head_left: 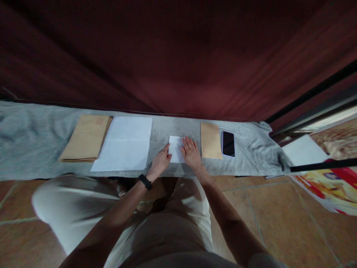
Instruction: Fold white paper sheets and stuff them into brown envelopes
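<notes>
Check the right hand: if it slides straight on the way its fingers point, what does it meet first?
The right hand lies flat on the folded white paper, fingers pointing toward the dark red curtain. Beyond the paper's far edge only bare grey cloth shows, then probably the curtain; depth is unclear.

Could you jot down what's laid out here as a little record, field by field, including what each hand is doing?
surface: grey cloth spread along the floor before a dark red curtain
left hand: left hand, fingertips at the left edge of the folded white paper; black wristband
right hand: right hand, flat on the same paper
left of hands: white sheets, then a stack of brown envelopes
right of hands: single brown envelope, then a phone, screen dark
</notes>
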{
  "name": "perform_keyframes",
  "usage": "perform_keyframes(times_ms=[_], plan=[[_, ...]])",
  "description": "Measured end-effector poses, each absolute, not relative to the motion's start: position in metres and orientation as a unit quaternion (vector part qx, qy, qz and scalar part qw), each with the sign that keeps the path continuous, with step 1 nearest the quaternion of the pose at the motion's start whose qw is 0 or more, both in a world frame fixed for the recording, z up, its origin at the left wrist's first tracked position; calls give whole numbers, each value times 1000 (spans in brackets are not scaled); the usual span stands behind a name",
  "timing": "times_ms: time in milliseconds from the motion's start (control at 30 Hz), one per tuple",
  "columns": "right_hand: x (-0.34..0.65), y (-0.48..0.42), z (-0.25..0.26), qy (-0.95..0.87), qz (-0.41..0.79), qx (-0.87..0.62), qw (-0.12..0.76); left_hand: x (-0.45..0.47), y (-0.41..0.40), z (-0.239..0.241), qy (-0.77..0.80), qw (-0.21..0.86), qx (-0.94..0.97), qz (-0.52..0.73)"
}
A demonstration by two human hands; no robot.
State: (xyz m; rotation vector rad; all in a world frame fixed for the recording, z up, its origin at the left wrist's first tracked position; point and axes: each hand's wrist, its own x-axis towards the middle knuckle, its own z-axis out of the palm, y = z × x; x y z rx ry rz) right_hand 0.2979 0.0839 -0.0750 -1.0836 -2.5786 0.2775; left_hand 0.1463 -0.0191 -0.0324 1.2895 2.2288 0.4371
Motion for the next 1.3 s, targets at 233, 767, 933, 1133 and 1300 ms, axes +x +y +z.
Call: perform_keyframes(times_ms=[233, 767, 933, 1133, 1300], plan=[[308, 58, -77, -917, 105, -358, 144, 167, -21, -26, 808, 84, 565, 143], [310, 57, -79, -922, 90, -356, 125, 170, -3, -61, 727, 72, 665, 153], [309, 57, -77, -916, 106, -364, 128, 166, -10, -65, 729, 63, 664, 150], [307, 60, -76, -907, 118, -379, 142, 164, -16, -66, 735, 61, 662, 133], [300, 72, -76, -911, 113, -371, 143, 165, -15, -67, 736, 62, 659, 141]])
